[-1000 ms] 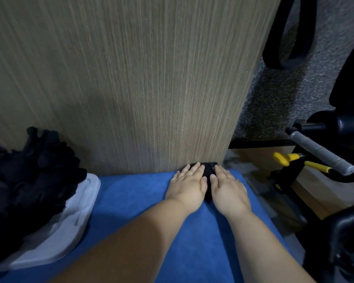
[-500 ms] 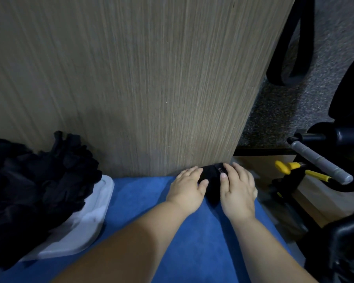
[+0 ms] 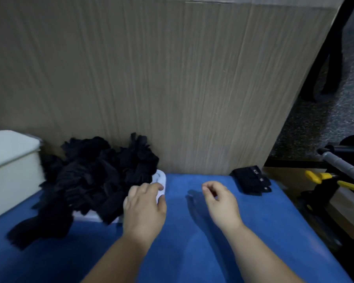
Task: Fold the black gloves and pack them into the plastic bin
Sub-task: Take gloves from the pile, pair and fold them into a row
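A heap of loose black gloves lies on a white lid on the blue mat, left of centre. My left hand hovers at the heap's right edge, fingers loosely bent over the lid, holding nothing. My right hand hangs above the mat with fingers loosely curled and nothing in them. A small stack of folded black gloves sits at the mat's far right corner against the wood panel. The white plastic bin stands at the far left.
A tall wood-grain panel rises behind the blue mat. To the right, past the mat's edge, stand black equipment with a grey handle and yellow parts. Grey carpet lies beyond.
Both hands have let go of the folded gloves at the right corner and moved left; the left hand now reaches the loose heap. The view has swung left, showing the bin.
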Tool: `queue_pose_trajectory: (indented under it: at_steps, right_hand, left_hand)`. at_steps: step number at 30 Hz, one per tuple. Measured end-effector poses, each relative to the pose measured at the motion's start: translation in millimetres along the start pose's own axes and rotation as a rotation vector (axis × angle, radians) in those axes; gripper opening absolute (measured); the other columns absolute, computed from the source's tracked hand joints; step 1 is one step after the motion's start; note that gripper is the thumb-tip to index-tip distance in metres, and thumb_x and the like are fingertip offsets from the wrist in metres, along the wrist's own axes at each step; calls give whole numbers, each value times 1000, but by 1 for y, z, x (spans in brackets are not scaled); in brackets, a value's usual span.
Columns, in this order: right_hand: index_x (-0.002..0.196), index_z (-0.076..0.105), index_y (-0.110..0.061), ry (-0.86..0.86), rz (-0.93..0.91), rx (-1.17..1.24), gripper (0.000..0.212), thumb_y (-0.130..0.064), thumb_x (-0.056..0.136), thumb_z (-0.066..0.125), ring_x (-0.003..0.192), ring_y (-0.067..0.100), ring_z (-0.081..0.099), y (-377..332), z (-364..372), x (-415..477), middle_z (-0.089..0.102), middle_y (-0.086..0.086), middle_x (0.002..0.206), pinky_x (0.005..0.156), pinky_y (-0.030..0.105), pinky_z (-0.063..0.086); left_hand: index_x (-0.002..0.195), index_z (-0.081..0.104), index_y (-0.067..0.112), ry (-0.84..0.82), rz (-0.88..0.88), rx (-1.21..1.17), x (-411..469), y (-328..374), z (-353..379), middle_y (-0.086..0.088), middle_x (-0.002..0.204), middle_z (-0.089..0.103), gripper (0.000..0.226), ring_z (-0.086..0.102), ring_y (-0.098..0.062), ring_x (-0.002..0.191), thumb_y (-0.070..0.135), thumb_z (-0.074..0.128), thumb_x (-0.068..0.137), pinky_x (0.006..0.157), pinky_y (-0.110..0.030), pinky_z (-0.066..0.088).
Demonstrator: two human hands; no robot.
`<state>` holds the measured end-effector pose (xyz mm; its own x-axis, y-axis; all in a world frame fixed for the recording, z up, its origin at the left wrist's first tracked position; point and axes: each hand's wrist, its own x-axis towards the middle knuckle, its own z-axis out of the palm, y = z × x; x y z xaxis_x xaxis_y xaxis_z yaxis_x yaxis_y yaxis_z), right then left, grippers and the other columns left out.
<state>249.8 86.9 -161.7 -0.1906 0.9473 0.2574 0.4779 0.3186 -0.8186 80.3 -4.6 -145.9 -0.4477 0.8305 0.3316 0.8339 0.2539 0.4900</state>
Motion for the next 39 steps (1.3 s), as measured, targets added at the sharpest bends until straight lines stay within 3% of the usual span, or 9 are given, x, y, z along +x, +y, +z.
queue_pose_trajectory:
  at_steps: [5, 9, 14, 19, 24, 26, 30, 35, 39]
  right_hand:
    - [82, 57, -38, -163, 20, 57, 19, -24, 94, 56, 85, 0, 59, -38, 43, -19, 65, -11, 91, 70, 6, 41]
    - [99, 62, -29, -191, 58, 117, 7, -26, 94, 57, 83, 2, 59, -62, 70, -13, 64, -12, 92, 66, 6, 42]
    - [108, 59, -23, -175, 116, 155, 20, -34, 93, 59, 87, 3, 58, -90, 96, 9, 62, -13, 94, 68, 8, 40]
    - [115, 58, -17, -197, 212, 72, 43, -49, 86, 64, 99, 9, 57, -97, 125, 26, 59, -8, 105, 81, 20, 41]
    - [85, 55, -22, -125, 214, 43, 20, -36, 84, 70, 72, 9, 54, -97, 138, 32, 57, -9, 74, 61, 19, 41]
    - [76, 53, -21, -103, 212, 99, 20, -30, 86, 68, 63, 8, 50, -95, 137, 32, 55, -8, 67, 59, 21, 40]
    - [68, 45, -18, -35, 235, 364, 27, -17, 86, 64, 61, 9, 43, -98, 125, 26, 45, -7, 59, 63, 27, 39]
    - [67, 41, -16, 69, 238, 557, 27, -2, 84, 55, 70, 19, 39, -94, 104, 18, 40, 4, 66, 66, 32, 35]
    - [64, 37, -17, 85, 259, 688, 32, 5, 85, 47, 60, 14, 34, -80, 73, -1, 35, 2, 61, 59, 30, 31]
  left_hand:
    - [115, 60, 25, 157, -78, -59, -7, -34, -19, 9, 115, 58, 24, 40, -17, 115, 26, 57, 91, 95, -34, 30]
    - [121, 56, 22, 119, -128, -105, -1, -50, -19, 6, 125, 56, 30, 37, -18, 121, 26, 58, 91, 100, -36, 30]
    - [131, 48, 26, 92, -147, -168, 14, -58, -21, 11, 135, 49, 37, 30, -14, 129, 29, 53, 94, 104, -34, 27]
    - [136, 43, 28, 39, -185, -196, 29, -67, -21, 12, 138, 48, 39, 30, -15, 132, 29, 45, 98, 104, -34, 28]
    - [138, 41, 29, -11, -198, -216, 37, -69, -22, 12, 140, 47, 38, 30, -13, 132, 28, 38, 100, 104, -33, 28]
    - [138, 41, 30, -17, -198, -218, 38, -69, -23, 12, 141, 46, 38, 30, -14, 131, 29, 38, 100, 104, -33, 27]
    - [137, 42, 30, -7, -195, -240, 37, -68, -24, 12, 141, 46, 38, 31, -14, 131, 32, 40, 99, 103, -33, 27]
    - [132, 48, 31, 42, -88, -298, 30, -60, -27, 16, 137, 46, 34, 29, -10, 128, 34, 44, 98, 104, -29, 27]
    - [126, 53, 27, -30, 2, -559, 21, -42, -16, 12, 128, 50, 30, 39, -7, 117, 32, 48, 97, 99, -26, 37]
